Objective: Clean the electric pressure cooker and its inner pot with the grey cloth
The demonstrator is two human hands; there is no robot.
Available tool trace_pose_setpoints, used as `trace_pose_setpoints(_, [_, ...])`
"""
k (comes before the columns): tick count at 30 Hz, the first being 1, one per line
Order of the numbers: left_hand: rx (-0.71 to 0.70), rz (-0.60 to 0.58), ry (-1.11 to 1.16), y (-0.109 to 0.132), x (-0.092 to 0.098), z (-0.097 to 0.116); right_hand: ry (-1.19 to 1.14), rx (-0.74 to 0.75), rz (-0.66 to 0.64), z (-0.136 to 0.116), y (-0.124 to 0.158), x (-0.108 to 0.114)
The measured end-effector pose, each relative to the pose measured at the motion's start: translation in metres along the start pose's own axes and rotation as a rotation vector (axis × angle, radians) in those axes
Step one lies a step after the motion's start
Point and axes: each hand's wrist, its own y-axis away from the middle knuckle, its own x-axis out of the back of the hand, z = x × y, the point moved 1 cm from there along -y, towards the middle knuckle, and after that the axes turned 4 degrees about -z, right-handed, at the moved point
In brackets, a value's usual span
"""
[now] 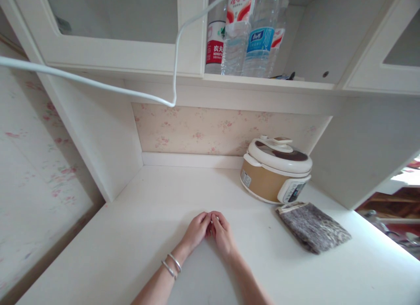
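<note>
My left hand [198, 227] rests on the white countertop [157, 200], with two silver bangles [171, 266] around its wrist. My right hand [222, 229] lies against it, and the two meet at thumbs and fingertips. Both hands have their fingers curled in, and no object shows in either; the palms face down and inward, partly hidden. To the right, apart from my hands, lies a folded grey-brown patterned cloth [313, 228]. Behind the cloth stands a gold and white electric cooker [275, 171] with its lid closed.
A cabinet shelf [302, 85] overhangs the counter and holds several plastic bottles [259, 42]. A white cable [131, 92] hangs across the upper left. Side panels bound the counter left and right [364, 143], with floral wallpaper [197, 130] at the back.
</note>
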Motion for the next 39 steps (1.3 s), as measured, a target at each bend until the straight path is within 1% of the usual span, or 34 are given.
trace_pose_setpoints(13, [0.011,0.005,0.004,-0.0001,-0.0005,-0.0009,0.003,-0.02,0.003,-0.0009,0.0011,-0.0002])
trace_pose_setpoints(18, [0.005,0.01,0.004,-0.001,-0.0005,-0.0016,0.048,-0.01,0.013,0.0021,0.0004,0.0014])
trace_pose_setpoints(27, [0.006,-0.005,0.0,0.0002,-0.0004,0.0022,0.039,-0.011,0.003,-0.0009,0.0013,0.0006])
trace_pose_setpoints(39, [0.007,-0.02,0.025,-0.0007,-0.0002,-0.0004,0.078,0.001,-0.004,0.0025,0.0013,0.0023])
